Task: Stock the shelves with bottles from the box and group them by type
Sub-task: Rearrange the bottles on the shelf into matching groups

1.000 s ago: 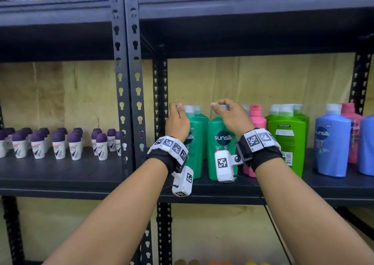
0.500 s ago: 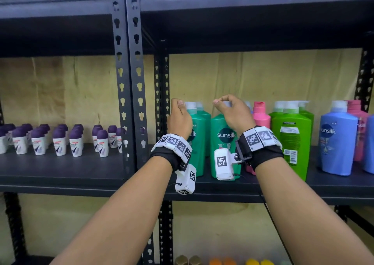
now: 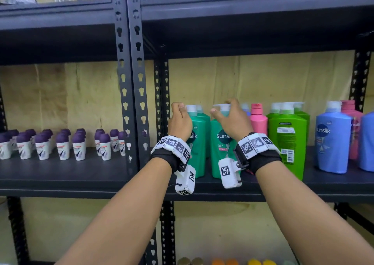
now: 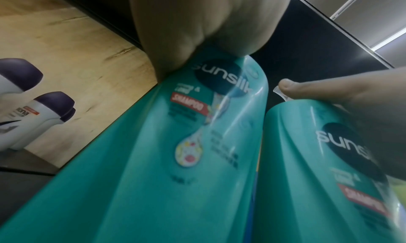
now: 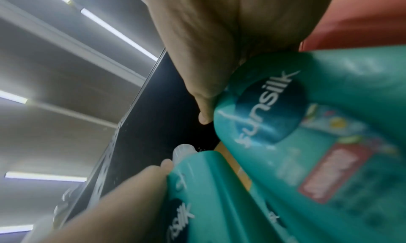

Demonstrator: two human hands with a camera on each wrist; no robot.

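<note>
Two teal Sunsilk shampoo bottles stand side by side on the dark shelf [image 3: 222, 190], just right of the upright posts. My left hand [image 3: 180, 111] curls at the neck of the left teal bottle [image 3: 199, 143], beside its white cap, with the thumb against the shoulder. In the left wrist view the palm lies on that bottle's top [image 4: 175, 142]. My right hand [image 3: 229, 113] drapes its fingers over the pump cap of the right teal bottle [image 3: 220, 143] and grips it, thumb stretched left. The right wrist view shows this bottle [image 5: 307, 125] under the palm.
More teal bottles stand behind these two. To the right are a pink bottle [image 3: 258, 121], bright green bottles [image 3: 287, 143] and blue bottles [image 3: 332, 143]. Several purple-capped roll-ons [image 3: 60, 145] fill the left bay. Black posts [image 3: 131, 82] divide the bays; an upper shelf hangs overhead.
My left hand has slid a little left, so the left bottle's white cap now shows. My right hand has spread its fingers over the pump cap. Both bottles stay standing.
</note>
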